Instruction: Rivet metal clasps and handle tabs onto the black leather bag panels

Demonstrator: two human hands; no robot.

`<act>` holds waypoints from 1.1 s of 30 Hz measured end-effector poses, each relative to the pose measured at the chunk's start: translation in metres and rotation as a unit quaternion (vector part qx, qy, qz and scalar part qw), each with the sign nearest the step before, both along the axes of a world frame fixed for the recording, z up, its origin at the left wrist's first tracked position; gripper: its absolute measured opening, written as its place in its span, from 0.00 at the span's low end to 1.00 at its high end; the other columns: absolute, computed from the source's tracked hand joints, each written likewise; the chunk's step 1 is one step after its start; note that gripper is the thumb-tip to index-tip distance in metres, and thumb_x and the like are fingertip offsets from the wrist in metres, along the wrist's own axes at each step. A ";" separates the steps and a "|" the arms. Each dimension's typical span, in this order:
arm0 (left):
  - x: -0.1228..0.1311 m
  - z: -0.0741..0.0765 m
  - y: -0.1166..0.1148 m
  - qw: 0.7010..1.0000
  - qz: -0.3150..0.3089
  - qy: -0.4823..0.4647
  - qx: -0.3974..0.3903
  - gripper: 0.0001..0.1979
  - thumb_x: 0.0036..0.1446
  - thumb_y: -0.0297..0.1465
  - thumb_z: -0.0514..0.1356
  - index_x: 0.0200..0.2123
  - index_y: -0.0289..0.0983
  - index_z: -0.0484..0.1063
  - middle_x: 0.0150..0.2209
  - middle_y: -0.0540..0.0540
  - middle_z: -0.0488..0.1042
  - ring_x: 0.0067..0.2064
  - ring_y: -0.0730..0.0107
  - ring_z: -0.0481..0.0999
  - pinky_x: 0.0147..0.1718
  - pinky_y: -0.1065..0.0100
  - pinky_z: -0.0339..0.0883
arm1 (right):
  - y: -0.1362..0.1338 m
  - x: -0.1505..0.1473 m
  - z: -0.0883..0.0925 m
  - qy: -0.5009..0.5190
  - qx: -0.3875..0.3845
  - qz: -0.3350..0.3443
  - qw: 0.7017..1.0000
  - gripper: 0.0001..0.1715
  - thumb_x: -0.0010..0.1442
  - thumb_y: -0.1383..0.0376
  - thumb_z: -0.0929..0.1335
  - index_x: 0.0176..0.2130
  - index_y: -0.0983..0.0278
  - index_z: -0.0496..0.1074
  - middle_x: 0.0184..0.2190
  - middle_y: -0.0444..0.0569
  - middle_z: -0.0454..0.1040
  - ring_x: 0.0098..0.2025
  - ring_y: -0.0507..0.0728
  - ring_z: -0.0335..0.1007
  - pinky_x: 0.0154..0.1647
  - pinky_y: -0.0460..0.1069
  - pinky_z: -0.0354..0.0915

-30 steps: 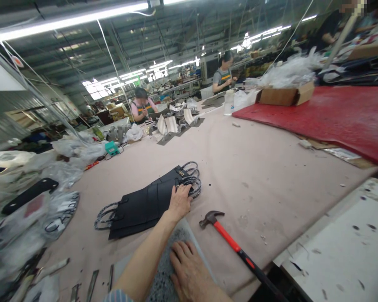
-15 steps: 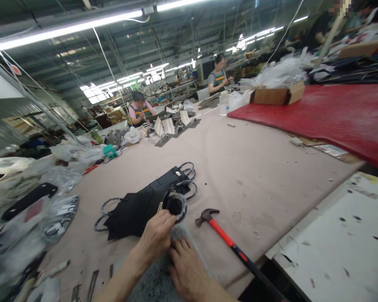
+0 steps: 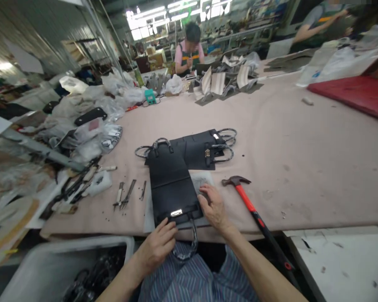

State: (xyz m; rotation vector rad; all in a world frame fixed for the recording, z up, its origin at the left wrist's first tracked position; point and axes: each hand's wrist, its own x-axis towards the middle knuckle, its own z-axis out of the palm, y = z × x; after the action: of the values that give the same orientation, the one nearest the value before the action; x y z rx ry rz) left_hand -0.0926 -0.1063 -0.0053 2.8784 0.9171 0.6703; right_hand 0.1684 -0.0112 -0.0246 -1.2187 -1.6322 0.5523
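Worktop (image 3: 271, 134): broad, covered in dusty pink-beige cloth; clock directions run from the flat black leather-look bag body (image 3: 171, 176) with looped, wrapped handles, 12 pointing away from the person
Room: workshop with bright windows (image 3: 176, 19) towards 12 o'clock, a corrugated metal wall (image 3: 44, 25) towards 11, a co-worker in pink sleeves (image 3: 190, 54) at 12, another co-worker (image 3: 318, 25) between 1 and 2, partly out of view
Bag body: at the near edge, over a pale grey, dark-flecked slab (image 3: 204, 180); its 6 o'clock handle hangs past the edge
Left hand (image 3: 160, 244): fingers laid on the bag body's 7 o'clock corner; thumb hidden, so I cannot tell whether this grip pinches it
Right hand (image 3: 213, 206): at 4 o'clock beside the bag body, over the slab, grip spread, thumb and forefinger apart
Hammer: red-and-black-handled claw hammer (image 3: 258, 220) between 3 and 4 o'clock, handle jutting past the edge
Black bags: more flat black bags with looped handles (image 3: 192, 151) at 1 o'clock, partly covered by the bag body
Tools: slim metal hand tools (image 3: 129, 193) at 9 o'clock
Clutter: heaped clear plastic bags (image 3: 78, 102) at 10, grey-and-cream curved pieces (image 3: 220, 82) at 1, red sheet (image 3: 349, 94) at 2
Bin: pale grey plastic bin (image 3: 82, 245) at 8, below the worktop
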 end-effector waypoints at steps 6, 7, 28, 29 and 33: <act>-0.002 0.003 0.029 0.997 -0.029 0.020 -0.072 0.20 0.53 0.12 0.49 0.39 0.34 0.73 0.53 0.39 0.77 0.65 0.58 0.70 0.68 0.48 0.61 | -0.008 -0.006 0.009 -0.171 0.002 0.095 0.981 0.13 0.63 0.61 0.68 0.47 0.61 0.74 0.53 0.55 0.74 0.56 0.64 0.66 0.59 0.63 0.61; -0.003 0.003 0.033 0.996 -0.037 0.022 -0.084 0.19 0.52 0.12 0.49 0.38 0.34 0.73 0.54 0.39 0.77 0.65 0.59 0.69 0.69 0.49 0.60 | -0.008 -0.006 0.011 -0.190 0.004 0.108 0.976 0.14 0.63 0.61 0.68 0.48 0.62 0.74 0.54 0.54 0.73 0.56 0.64 0.66 0.59 0.63 0.61; 0.007 0.002 0.033 0.963 0.001 -0.081 -0.256 0.14 0.55 0.20 0.56 0.38 0.36 0.79 0.58 0.41 0.75 0.68 0.60 0.66 0.74 0.48 0.37 | -0.007 0.003 -0.016 -0.218 0.043 0.050 0.974 0.10 0.65 0.60 0.66 0.42 0.60 0.75 0.49 0.53 0.76 0.52 0.64 0.71 0.55 0.63 0.66; 0.007 0.004 0.033 0.956 0.003 -0.101 -0.275 0.13 0.54 0.20 0.56 0.38 0.36 0.79 0.58 0.42 0.75 0.67 0.60 0.67 0.74 0.48 0.38 | -0.006 0.004 -0.018 -0.215 0.047 0.053 0.974 0.10 0.64 0.60 0.66 0.42 0.60 0.75 0.49 0.53 0.76 0.52 0.64 0.71 0.54 0.63 0.66; -0.008 0.020 0.042 0.920 0.084 -0.189 -0.333 0.12 0.56 0.22 0.58 0.40 0.37 0.79 0.53 0.44 0.79 0.57 0.64 0.76 0.70 0.54 0.55 | -0.003 0.005 -0.021 -0.206 0.061 0.059 0.975 0.11 0.64 0.58 0.66 0.42 0.59 0.76 0.48 0.52 0.77 0.51 0.64 0.72 0.53 0.63 0.67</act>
State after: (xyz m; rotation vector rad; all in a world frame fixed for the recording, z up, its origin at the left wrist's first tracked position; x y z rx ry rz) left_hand -0.1006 -0.0640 0.0148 2.0060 1.0745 0.7143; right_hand 0.1731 -0.0140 -0.0455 -1.2042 -2.0645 0.2748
